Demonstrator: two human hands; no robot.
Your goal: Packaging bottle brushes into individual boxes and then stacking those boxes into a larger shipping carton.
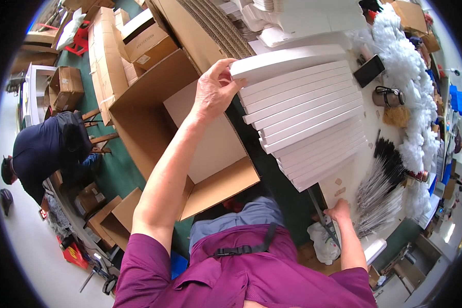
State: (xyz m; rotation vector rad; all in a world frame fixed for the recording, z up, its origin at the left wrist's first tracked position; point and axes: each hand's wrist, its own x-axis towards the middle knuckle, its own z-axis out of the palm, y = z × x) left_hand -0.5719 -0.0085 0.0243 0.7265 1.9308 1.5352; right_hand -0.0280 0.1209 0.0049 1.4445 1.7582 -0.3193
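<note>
The left hand (213, 92), its grip closed between thumb and fingers, has a white box (292, 60) by one end, beyond the row of boxes (308, 118) on the tabletop (351, 174). The right hand (340, 210) is at the tabletop's edge, its grip unclear.

A green floor (113, 173) surrounds a wooden stool (104, 138).

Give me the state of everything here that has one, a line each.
Left hand: closed on the end of a white box
Right hand: at the table's edge
Other white boxes: lined up side by side
Large cardboard box: open
Phone: screen dark
Strap buckle: fastened
</note>
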